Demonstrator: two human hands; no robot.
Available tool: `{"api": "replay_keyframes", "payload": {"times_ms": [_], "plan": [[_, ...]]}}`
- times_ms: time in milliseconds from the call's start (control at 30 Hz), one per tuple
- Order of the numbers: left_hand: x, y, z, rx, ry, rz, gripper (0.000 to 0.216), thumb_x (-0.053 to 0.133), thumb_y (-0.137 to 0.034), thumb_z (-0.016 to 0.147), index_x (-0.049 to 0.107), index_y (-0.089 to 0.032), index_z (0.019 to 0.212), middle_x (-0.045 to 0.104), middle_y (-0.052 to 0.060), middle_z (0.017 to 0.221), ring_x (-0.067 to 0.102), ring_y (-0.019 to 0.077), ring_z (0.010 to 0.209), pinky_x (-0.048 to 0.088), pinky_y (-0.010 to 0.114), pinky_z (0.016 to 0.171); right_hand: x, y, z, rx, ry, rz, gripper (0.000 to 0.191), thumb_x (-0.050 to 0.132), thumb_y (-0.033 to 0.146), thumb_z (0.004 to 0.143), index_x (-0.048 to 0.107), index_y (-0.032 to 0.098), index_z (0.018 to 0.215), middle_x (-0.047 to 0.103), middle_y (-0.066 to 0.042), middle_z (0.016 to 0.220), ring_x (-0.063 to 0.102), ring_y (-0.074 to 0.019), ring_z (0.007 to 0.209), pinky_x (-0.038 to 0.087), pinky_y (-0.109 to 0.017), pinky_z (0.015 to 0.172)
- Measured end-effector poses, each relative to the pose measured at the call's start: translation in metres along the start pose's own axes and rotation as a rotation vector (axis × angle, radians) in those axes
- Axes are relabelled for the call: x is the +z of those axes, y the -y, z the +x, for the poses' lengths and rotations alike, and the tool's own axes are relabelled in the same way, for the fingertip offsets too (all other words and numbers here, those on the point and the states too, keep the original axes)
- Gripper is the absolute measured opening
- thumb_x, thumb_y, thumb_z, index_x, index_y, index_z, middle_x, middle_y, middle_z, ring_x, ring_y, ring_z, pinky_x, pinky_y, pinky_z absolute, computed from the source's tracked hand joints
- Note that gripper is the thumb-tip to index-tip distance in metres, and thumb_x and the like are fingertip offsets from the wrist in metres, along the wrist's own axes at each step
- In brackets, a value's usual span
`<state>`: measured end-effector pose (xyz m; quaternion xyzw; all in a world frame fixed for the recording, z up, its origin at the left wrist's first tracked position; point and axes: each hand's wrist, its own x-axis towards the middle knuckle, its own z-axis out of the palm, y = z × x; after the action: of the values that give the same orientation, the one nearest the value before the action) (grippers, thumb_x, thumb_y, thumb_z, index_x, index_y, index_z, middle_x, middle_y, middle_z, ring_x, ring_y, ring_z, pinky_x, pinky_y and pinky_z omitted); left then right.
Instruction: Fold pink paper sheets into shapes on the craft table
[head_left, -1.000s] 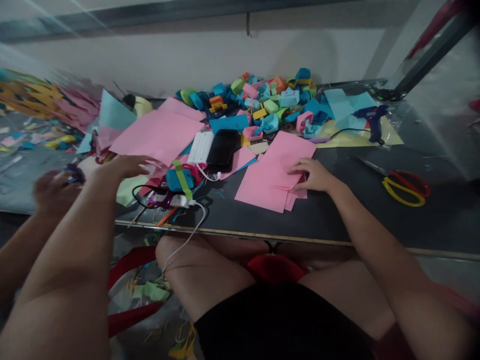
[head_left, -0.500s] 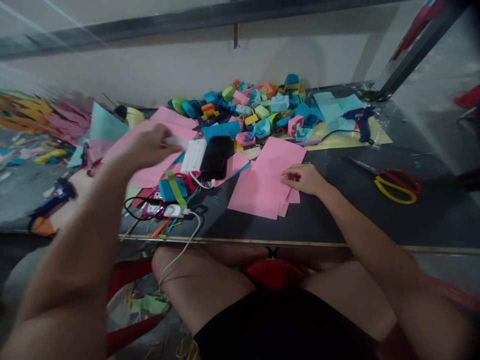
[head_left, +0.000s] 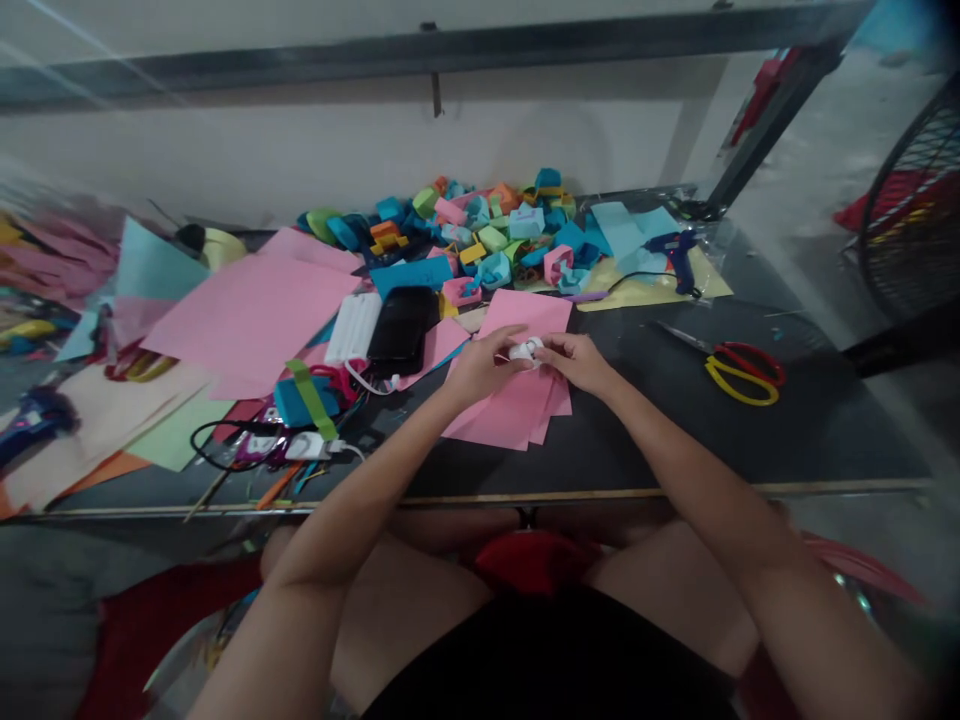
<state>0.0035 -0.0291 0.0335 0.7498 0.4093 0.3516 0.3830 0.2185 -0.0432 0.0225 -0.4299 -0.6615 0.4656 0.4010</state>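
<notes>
Both hands meet over a small stack of pink paper sheets [head_left: 499, 425] on the dark tabletop. My left hand [head_left: 487, 368] is closed on one side of a small white rounded object [head_left: 526, 350], whose kind I cannot make out. From the other side, the fingers of my right hand [head_left: 577, 362] pinch the same object. To the left of the stack are a black phone [head_left: 401, 330] and a white power bank [head_left: 353, 328] with a white cable.
Scissors with red and yellow handles [head_left: 742, 372] lie at the right. Behind are folded paper pieces [head_left: 465, 225] in many colours and a blue glue gun [head_left: 675, 258]. Large pink sheets [head_left: 262, 310] spread leftward. A fan [head_left: 911, 220] stands at the far right.
My left hand has come from beside the power bank, carrying the white object to the pink stack. My right hand has lifted from the paper's edge and joined it. The view has shifted right.
</notes>
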Motion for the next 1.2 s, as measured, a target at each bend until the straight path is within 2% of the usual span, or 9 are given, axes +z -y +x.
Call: {"api": "replay_keyframes", "payload": {"times_ms": [133,267,333,500,667,833,1000,1100,1200], "plan": [[0.004,0.01,-0.001,-0.021,-0.038,-0.115,0.052,0.078,-0.039,0.082,0.072,-0.017,0.128,0.079,0.008,0.107,0.073,0.0193,0.09,0.062,0.032,0.082,0.006,0.004,-0.004,-0.246,-0.332,-0.322,0.042,0.061,0.064,0.092,0.07,0.024,0.103,0.072,-0.009,0.111,0.066,-0.0176,0.076,0.056,-0.036,0.073],[0.01,0.014,0.001,-0.039,-0.124,-0.221,0.05,0.076,-0.041,0.084,0.071,-0.015,0.126,0.075,0.012,0.119,0.072,0.0216,0.101,0.062,0.034,0.089,0.01,0.013,-0.009,-0.437,-0.296,-0.494,0.042,0.05,0.057,0.1,0.077,0.026,0.109,0.071,-0.011,0.112,0.067,-0.0254,0.105,0.055,-0.043,0.096],[0.011,0.015,0.001,-0.021,-0.154,-0.224,0.053,0.077,-0.043,0.083,0.068,-0.016,0.128,0.073,0.013,0.122,0.071,0.0211,0.103,0.06,0.033,0.09,0.011,0.014,-0.008,-0.423,-0.303,-0.473,0.046,0.056,0.064,0.096,0.078,0.026,0.111,0.071,-0.01,0.11,0.068,-0.0257,0.104,0.056,-0.043,0.096],[0.012,0.015,-0.003,0.043,-0.158,-0.191,0.054,0.076,-0.048,0.084,0.063,-0.017,0.128,0.072,0.009,0.11,0.067,0.0171,0.091,0.056,0.028,0.081,0.015,0.009,-0.003,-0.3,-0.325,-0.281,0.048,0.069,0.068,0.087,0.08,0.022,0.095,0.071,-0.008,0.1,0.063,-0.0176,0.076,0.054,-0.035,0.071],[0.012,0.019,-0.007,0.016,-0.156,-0.176,0.052,0.08,-0.042,0.08,0.064,-0.021,0.125,0.069,0.003,0.097,0.063,0.0153,0.086,0.055,0.026,0.076,0.02,0.0,0.0,-0.23,-0.314,-0.153,0.044,0.07,0.066,0.085,0.077,0.023,0.091,0.069,-0.007,0.097,0.062,-0.0182,0.08,0.051,-0.034,0.07],[0.008,0.039,-0.003,-0.033,-0.218,-0.224,0.055,0.076,-0.055,0.081,0.06,-0.021,0.121,0.07,0.007,0.107,0.067,0.0179,0.095,0.058,0.032,0.085,0.019,-0.003,0.004,-0.166,-0.433,0.004,0.056,0.067,0.077,0.081,0.066,0.024,0.098,0.067,-0.007,0.103,0.062,-0.0184,0.084,0.053,-0.034,0.071],[-0.044,0.036,0.014,-0.007,-0.504,-0.272,0.062,0.066,-0.077,0.083,0.052,-0.026,0.115,0.067,0.005,0.111,0.069,0.0196,0.102,0.062,0.033,0.079,0.014,0.001,0.006,-0.05,-0.312,0.364,0.062,0.076,0.077,0.072,0.053,0.027,0.099,0.071,-0.005,0.108,0.069,-0.0179,0.091,0.056,-0.03,0.069],[-0.104,0.031,0.02,-0.023,-0.611,-0.107,0.058,0.066,-0.073,0.088,0.054,-0.023,0.115,0.068,0.003,0.105,0.07,0.0184,0.098,0.06,0.034,0.078,0.015,0.004,0.006,-0.05,-0.275,0.404,0.058,0.081,0.071,0.072,0.055,0.025,0.095,0.071,-0.002,0.088,0.069,-0.0154,0.081,0.055,-0.027,0.065],[-0.171,0.042,0.013,-0.067,-0.681,0.137,0.051,0.072,-0.058,0.085,0.058,-0.018,0.113,0.069,0.003,0.095,0.072,0.0187,0.084,0.054,0.04,0.074,0.017,0.007,0.005,-0.029,-0.251,0.454,0.058,0.082,0.07,0.071,0.054,0.025,0.091,0.074,-0.003,0.094,0.071,-0.0147,0.082,0.053,-0.024,0.059]]}}
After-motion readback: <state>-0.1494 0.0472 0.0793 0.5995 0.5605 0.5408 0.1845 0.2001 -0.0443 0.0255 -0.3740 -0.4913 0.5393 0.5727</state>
